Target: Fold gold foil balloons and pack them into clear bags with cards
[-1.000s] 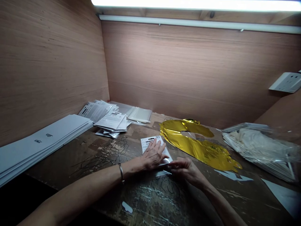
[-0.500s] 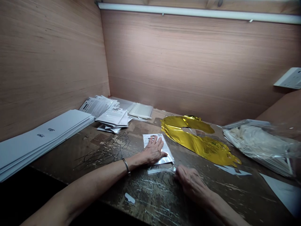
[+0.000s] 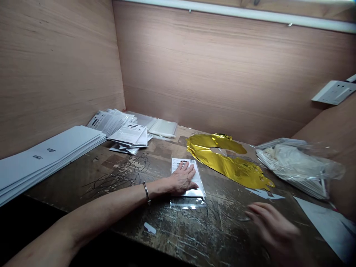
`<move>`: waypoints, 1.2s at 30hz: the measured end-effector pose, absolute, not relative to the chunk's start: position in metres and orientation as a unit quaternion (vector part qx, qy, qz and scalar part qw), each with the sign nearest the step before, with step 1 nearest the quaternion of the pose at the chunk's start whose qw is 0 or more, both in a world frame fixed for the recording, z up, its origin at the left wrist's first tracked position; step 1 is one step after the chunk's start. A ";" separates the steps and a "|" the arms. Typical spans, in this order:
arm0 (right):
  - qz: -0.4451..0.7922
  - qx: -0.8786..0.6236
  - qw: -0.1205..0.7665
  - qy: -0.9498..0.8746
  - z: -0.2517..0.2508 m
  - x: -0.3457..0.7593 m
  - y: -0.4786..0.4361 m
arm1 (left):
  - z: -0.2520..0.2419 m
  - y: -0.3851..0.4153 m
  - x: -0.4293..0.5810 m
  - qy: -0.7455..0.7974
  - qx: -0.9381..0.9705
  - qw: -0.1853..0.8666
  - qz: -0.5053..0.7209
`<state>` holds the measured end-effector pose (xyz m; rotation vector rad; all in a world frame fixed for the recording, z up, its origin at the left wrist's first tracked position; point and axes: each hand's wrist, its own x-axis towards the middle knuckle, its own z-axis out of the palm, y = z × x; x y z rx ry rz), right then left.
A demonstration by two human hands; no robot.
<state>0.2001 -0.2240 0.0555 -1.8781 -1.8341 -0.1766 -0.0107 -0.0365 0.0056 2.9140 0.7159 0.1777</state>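
My left hand (image 3: 182, 180) lies flat with fingers spread on a printed white card packet (image 3: 196, 193), pressing it against the worn table. The packet's clear plastic flap (image 3: 187, 203) sticks out toward me below the card. My right hand (image 3: 274, 226), blurred by motion, is off to the right over the table, apart from the packet. Its thumb and fingers are pinched together. A thin pale strip (image 3: 243, 219) shows at the fingertips, though its detail is smeared. Beyond the packet, to the right, a flat gold foil balloon (image 3: 225, 163) lies on the table.
Printed packets (image 3: 128, 134) are piled at the back left, beside clear bags (image 3: 163, 128). Long white card sheets (image 3: 52, 152) are stacked at left. A plastic bag of white cards (image 3: 297, 167) lies right. A small white cutout (image 3: 150, 228) lies near the front edge. Wooden walls enclose the table.
My right hand has moved right, away from the packet's flap, with a thin strip at its fingertips. My left hand stays on the packet. The view has shifted slightly.
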 end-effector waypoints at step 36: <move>0.174 -0.770 0.162 -0.592 0.036 0.123 -0.143 | 0.028 -0.047 -0.036 0.232 0.942 0.233 0.068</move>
